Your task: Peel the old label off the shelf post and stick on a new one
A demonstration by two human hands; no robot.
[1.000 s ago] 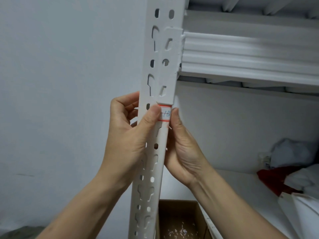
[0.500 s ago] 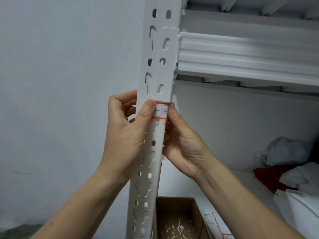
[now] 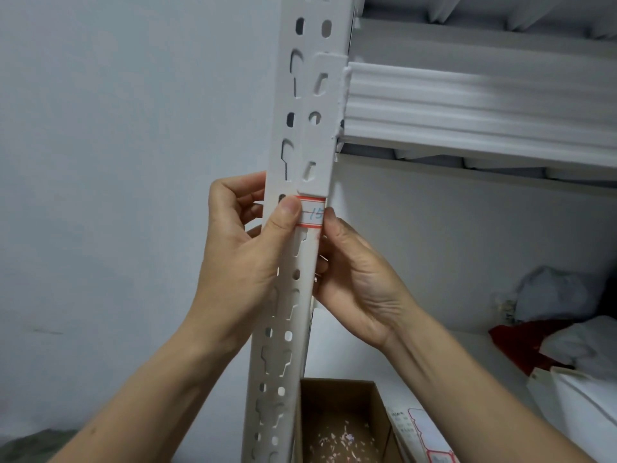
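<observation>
head view: the only camera, looking up along the post
shelf post point(image 3: 302, 289): white, slotted, upright in the middle of the frame, with a wall point(image 3: 117, 145) to its left
label point(image 3: 313, 212): white with red borders and a blue "15", flat on the front of the post just under the bracket of the upper shelf beam point(image 3: 467, 105)
left grip point(image 3: 243, 259): thumb pressed flat over the label's left end, fingers curled round the post's left edge, so it pinches the post
right grip point(image 3: 357, 282): thumb tip against the label's right edge at the post's corner; the fingers go behind the post and are mostly hidden, and it seems to clasp the post
step in hand: hard to tell between picking at an old label and smoothing down a new one; no corner is lifted
next move: if peeling, a nail must get under the right edge and pull slowly; if sticking, rub both ends flat
around: cardboard box point(image 3: 340, 426) with paper scraps below, a sheet of labels point(image 3: 424, 432) beside it, red cloth point(image 3: 521, 345) and white bundles on the lower shelf point(image 3: 467, 355)
in the way: the left thumb covers part of the label
</observation>
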